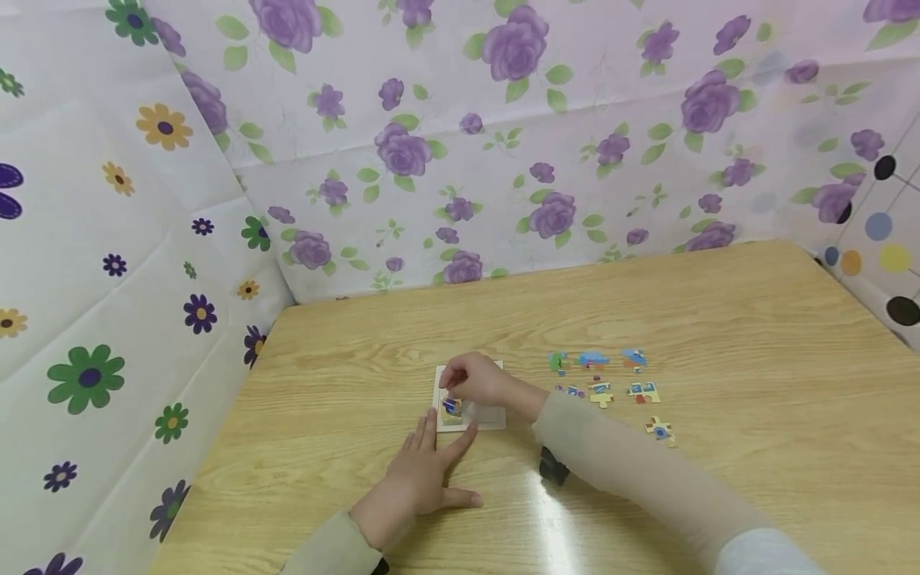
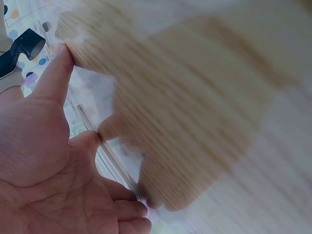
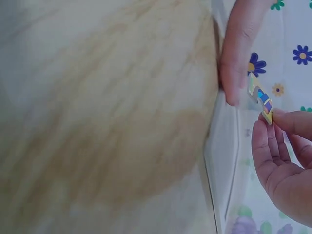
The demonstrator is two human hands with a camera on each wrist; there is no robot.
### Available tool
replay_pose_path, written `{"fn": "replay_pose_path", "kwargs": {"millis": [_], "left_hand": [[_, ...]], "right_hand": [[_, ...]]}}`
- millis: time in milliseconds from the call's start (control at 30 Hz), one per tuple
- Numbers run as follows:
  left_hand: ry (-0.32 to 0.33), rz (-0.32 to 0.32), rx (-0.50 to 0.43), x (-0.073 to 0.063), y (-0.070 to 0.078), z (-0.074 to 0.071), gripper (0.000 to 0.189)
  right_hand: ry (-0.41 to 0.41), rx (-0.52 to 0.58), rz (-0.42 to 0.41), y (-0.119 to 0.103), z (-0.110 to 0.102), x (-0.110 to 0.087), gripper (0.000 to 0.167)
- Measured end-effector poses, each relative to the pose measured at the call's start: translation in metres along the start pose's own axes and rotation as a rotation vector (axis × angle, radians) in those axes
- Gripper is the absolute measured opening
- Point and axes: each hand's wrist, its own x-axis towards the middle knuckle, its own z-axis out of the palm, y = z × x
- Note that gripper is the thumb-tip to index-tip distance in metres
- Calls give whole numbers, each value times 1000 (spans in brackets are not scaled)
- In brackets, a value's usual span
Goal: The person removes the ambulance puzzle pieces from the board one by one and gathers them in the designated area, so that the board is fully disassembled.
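A white puzzle tray (image 1: 493,417) lies flat on the wooden table. Above its near left part, my right hand (image 1: 477,378) pinches a jigsaw piece (image 1: 451,406) between thumb and fingertips. In the right wrist view this puzzle piece (image 3: 263,100) is tilted, with yellow, blue and purple printing. My left hand (image 1: 418,481) lies spread at the tray's near left corner, its fingertips at the edge. The left wrist view shows the same hand (image 2: 68,161) palm side, its fingers extended by the tray edge. My right hand hides the tray's upper middle.
Several loose jigsaw pieces lie right of the tray, among them a green piece (image 1: 557,362), a blue piece (image 1: 593,358) and a yellow piece (image 1: 658,430). Flowered cloth (image 1: 431,160) stands behind and left of the wooden table (image 1: 755,359).
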Motion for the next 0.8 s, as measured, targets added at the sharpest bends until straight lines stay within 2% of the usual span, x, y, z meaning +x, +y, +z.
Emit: {"fn": "replay_pose_path", "kwargs": {"millis": [300, 800], "left_hand": [[-7, -14, -32, 2, -3, 6, 93], [7, -1, -32, 1, -1, 2, 94]], "right_hand": [[1, 46, 25, 2, -19, -14, 10], [4, 98, 52, 0, -63, -53, 13]]}}
